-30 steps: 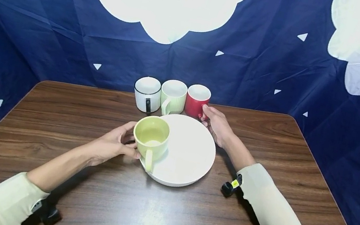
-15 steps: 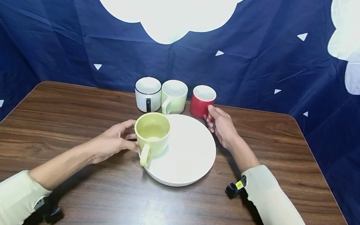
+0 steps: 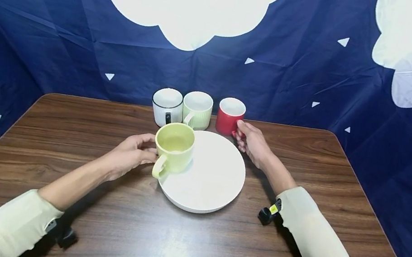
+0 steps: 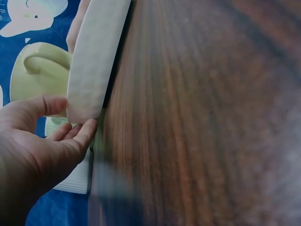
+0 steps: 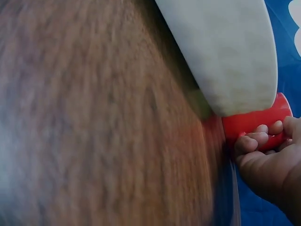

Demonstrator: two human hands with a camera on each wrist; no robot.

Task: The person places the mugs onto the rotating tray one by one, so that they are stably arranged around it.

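Two-handed handling of mugs and a white disc on a tabletop [image 3: 122, 228]. The left hand [image 3: 131, 152] appears to pinch the left edge of the white disc [image 3: 216, 174], thumb at the upper rim, fingers beneath; the yellow-green mug [image 3: 175, 160] stands on the disc, just beside this hand. The right hand [image 3: 250, 143] has its fingers curled round the handle of the red mug [image 3: 226, 123], behind the disc and a narrow gap from the pale green mug [image 3: 199, 118]. Good practice, by judgement: move the disc slowly and level, since its load sits near the rim; keep the red mug upright and clear of its neighbours. Orientation: both held-side mugs have vertical axes, mouths upward; the yellow-green handle points left and toward the person, the red one rightward. The disc, being round, has no long axis.
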